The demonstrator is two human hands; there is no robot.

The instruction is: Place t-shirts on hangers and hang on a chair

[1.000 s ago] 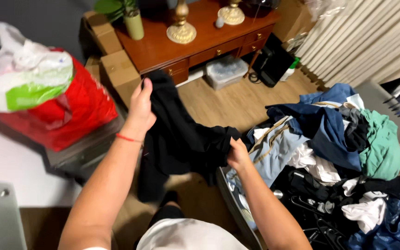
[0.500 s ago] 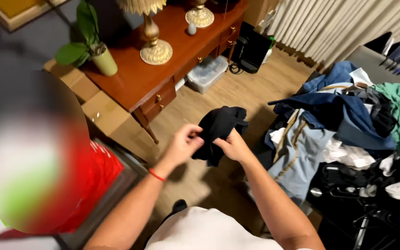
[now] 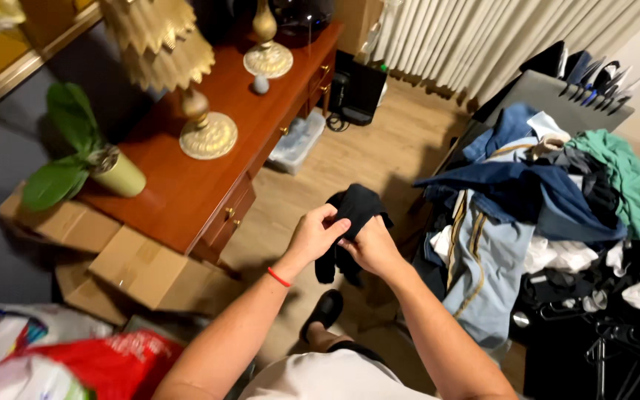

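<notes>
Your left hand and right hand both pinch the bunched black garment between them, its bulk rising above your fingers, the heaped clothes pile close on the right.

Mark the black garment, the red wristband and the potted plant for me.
black garment (image 3: 361, 204), head view, upper folded part above the hands.
red wristband (image 3: 278, 277), head view, band across the left wrist.
potted plant (image 3: 121, 175), head view, side of its pale green pot.

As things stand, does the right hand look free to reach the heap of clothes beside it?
Probably not at once: the right hand and left hand both grip the bunched black garment. The heap of mixed clothes lies close on its right, with nothing between.
</notes>
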